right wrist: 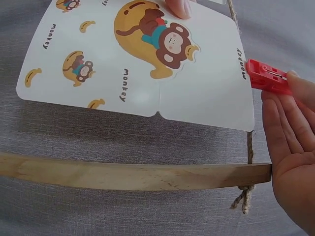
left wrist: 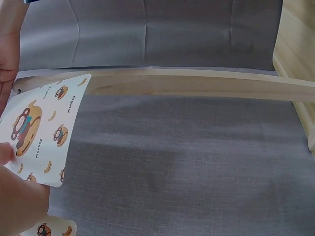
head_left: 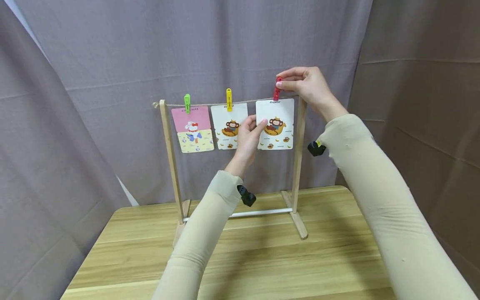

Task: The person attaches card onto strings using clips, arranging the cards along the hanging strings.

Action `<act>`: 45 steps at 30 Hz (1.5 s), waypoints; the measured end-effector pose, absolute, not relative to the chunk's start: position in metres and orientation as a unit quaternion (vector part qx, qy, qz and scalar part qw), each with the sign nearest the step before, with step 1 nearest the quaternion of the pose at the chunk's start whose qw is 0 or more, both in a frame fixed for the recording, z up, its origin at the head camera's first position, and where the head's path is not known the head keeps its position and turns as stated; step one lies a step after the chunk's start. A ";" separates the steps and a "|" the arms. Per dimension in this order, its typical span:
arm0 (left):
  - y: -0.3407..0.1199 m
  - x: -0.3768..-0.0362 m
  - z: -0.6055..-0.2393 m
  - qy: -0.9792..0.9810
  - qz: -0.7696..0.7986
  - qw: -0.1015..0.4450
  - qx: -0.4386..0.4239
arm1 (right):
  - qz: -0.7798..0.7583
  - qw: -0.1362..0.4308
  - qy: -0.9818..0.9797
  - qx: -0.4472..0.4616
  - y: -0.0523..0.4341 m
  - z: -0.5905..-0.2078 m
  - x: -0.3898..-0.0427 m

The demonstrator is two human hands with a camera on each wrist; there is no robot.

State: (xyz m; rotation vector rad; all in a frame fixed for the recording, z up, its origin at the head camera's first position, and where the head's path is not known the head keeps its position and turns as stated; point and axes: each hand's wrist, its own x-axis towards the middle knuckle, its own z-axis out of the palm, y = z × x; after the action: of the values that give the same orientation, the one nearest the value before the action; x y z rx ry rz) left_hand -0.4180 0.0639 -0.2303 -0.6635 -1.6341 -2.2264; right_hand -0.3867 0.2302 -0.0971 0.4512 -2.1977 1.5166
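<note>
My right hand (head_left: 309, 85) pinches a red clothespin (head_left: 277, 89) between thumb and fingers at the right end of the string. The clothespin's tip is at the top edge of a white monkey card (head_left: 279, 110), which hangs against the string in the right wrist view. With thumb and fingers, my left hand (head_left: 248, 139) pinches the left edge of that card. To the left, a second monkey card (head_left: 221, 114) hangs from a yellow clothespin (head_left: 229, 100). A pink and yellow rabbit card (head_left: 202, 114) hangs from a green clothespin (head_left: 187, 104).
A wooden frame with a left post (head_left: 170, 162) and a right post (head_left: 299, 166) stands on the wooden table (head_left: 262, 258), and the string (head_left: 206, 104) runs between the posts. A white rod (head_left: 262, 213) joins the feet low down. Grey curtains (head_left: 131, 54) hang behind.
</note>
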 end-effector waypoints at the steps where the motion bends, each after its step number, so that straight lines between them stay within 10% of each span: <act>1: 0.064 -0.418 -0.230 -0.569 -0.775 0.151 -0.231 | 0.547 0.215 -0.792 0.165 0.230 -0.097 -0.387; 45: 0.060 -0.419 -0.230 -0.564 -0.779 0.153 -0.229 | 0.472 0.182 -0.851 0.143 0.217 -0.095 -0.386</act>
State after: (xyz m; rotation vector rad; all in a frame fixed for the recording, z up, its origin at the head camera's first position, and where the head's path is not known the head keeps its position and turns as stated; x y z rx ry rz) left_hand -0.4193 0.0601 -0.2304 -0.6568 -1.6176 -2.2334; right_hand -0.3856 0.2170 -0.0954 0.4029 -2.4002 1.3326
